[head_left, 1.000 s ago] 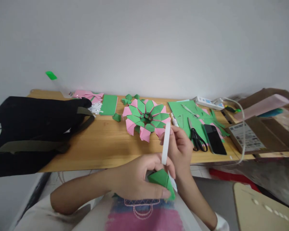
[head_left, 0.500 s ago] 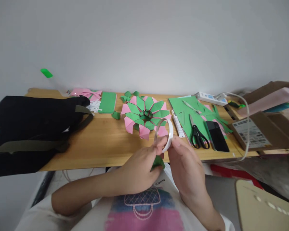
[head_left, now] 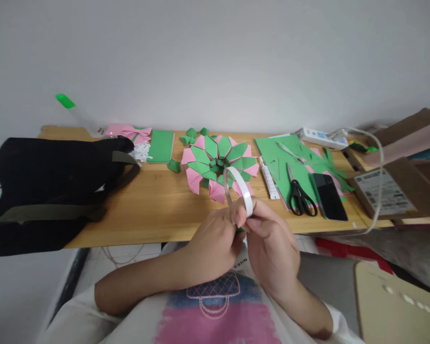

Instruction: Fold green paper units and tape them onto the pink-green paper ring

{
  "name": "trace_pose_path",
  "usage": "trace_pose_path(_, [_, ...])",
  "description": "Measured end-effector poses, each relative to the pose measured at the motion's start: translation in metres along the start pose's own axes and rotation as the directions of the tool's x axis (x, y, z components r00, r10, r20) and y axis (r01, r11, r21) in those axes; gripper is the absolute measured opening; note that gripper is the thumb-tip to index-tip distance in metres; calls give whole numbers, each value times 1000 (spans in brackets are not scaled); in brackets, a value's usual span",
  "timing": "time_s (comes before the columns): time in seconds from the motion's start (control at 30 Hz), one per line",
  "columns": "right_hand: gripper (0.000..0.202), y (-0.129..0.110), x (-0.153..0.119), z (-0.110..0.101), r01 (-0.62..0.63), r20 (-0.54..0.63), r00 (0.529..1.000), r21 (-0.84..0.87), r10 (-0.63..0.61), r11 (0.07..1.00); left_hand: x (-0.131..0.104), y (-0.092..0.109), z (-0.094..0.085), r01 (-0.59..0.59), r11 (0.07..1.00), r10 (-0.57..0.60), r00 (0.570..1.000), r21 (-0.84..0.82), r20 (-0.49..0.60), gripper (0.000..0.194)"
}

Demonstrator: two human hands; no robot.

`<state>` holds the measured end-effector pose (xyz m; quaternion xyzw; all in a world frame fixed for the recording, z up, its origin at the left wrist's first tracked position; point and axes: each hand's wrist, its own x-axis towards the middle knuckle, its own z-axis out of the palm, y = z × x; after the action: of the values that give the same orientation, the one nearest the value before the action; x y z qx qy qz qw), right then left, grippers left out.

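A roll of white tape [head_left: 243, 188] is held up between both hands near the table's front edge. My left hand [head_left: 215, 243] is closed, fingertips at the lower left of the roll, with a bit of green paper [head_left: 240, 230] showing at its palm. My right hand [head_left: 272, 243] pinches the roll's lower right side. Just beyond the hands a ring of folded pink and green paper pieces [head_left: 202, 156] lies on the wooden table [head_left: 154, 205]. Several small green folded pieces [head_left: 173, 165] sit at its left and back.
At right lie a glue tube [head_left: 269, 181], black scissors [head_left: 299, 197], a phone [head_left: 328, 197], green sheets [head_left: 272, 148], a power strip [head_left: 322, 137] and a cardboard box [head_left: 419, 186]. A black bag [head_left: 50, 181] covers the left; a green pad [head_left: 161, 145] stands beyond.
The right fingers have curled in closer to the left ones at the tape roll. The roll has turned and tilted. Less green paper shows under the left hand. The view has shifted slightly.
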<state>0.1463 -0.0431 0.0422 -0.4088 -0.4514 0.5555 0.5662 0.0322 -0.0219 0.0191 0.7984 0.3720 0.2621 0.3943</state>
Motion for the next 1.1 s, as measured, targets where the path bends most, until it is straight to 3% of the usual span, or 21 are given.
trace_pose_path(0.3, [28,1,0,5,84,14,996,-57,-84,995,1,3,-1,10,1000,-11,1000,-19,-17,22])
trace_pose_path(0.67, [22,-2,0,6,116,66,992,-105,-109,988,6,5,-6,-14,993,18,999,-117,36,21])
trace_pose_path(0.8, [24,-3,2,3,104,108,990,-115,-92,988,5,4,-7,30,992,-24,999,-121,47,20])
trace_pose_path(1.0, [40,-7,3,-9,71,210,977,-204,-27,976,4,4,-25,98,961,-73,992,-258,106,9])
trace_pose_path(1.1, [55,-4,6,-14,130,228,971,-266,-68,955,4,3,-36,141,910,-82,983,-390,166,12])
